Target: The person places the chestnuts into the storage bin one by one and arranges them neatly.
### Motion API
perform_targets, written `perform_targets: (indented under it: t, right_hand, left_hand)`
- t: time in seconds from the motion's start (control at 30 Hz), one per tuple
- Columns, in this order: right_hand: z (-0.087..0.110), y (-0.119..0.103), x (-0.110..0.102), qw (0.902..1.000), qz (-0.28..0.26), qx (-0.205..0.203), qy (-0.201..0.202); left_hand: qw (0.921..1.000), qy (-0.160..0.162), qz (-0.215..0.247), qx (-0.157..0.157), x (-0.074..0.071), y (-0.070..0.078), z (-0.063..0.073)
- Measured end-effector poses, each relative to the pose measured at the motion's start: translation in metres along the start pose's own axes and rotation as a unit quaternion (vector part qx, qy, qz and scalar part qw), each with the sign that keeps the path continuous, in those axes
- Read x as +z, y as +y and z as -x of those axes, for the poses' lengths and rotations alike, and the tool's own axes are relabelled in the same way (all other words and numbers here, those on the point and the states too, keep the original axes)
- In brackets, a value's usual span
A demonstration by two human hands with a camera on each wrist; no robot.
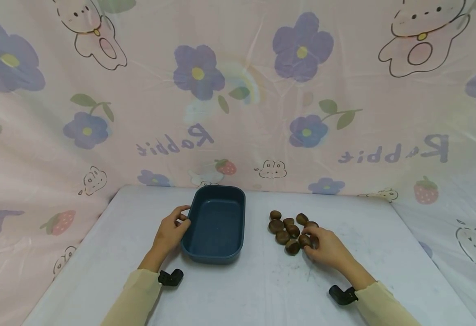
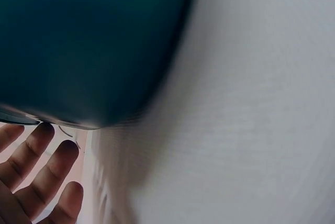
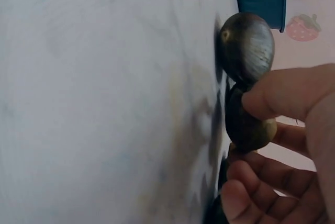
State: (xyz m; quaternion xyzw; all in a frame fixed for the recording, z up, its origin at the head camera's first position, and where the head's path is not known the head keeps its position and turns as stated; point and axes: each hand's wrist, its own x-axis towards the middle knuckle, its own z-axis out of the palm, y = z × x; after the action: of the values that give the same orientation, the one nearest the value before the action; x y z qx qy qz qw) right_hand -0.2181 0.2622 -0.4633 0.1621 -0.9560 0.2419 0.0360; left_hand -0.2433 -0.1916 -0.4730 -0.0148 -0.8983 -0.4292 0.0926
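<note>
A dark blue rectangular container (image 1: 217, 259) stands on the table left of centre, with nothing inside. My left hand (image 1: 171, 233) is at its left side, fingertips touching the rim; in the left wrist view the fingers (image 2: 39, 174) are spread beside the container's wall (image 2: 78, 51). To the right lies a loose cluster of brown chestnuts (image 1: 282, 237). At the cluster's right edge my right hand (image 1: 326, 246) pinches one chestnut (image 3: 246, 122) between thumb and fingers. Another chestnut (image 3: 247, 46) sits right against it. The left thumb is hidden in the left wrist view.
White cloth covers the table (image 1: 258, 290). Behind it hangs a pink curtain (image 1: 254, 108) printed with flowers and rabbits, reaching down both sides. Black wrist mounts (image 1: 171, 277) stick out at both cuffs, close over the tabletop.
</note>
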Motion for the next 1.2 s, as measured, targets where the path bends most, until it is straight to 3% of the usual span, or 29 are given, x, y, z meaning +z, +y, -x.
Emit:
perform_targets:
  t: [0.57,1.2]
  right_hand:
    - [-0.002,-0.011,-0.019,0.9992,-0.005,-0.012,0.038]
    - [-0.015,-0.049,-0.031,0.9976,-0.012,-0.037,0.057]
  left_hand:
    - [0.9999,-0.009,-0.004,-0.001,-0.001,0.001,0.001]
    - [0.9997,-0.018,-0.014,-0.009,-0.002,0.002,0.001]
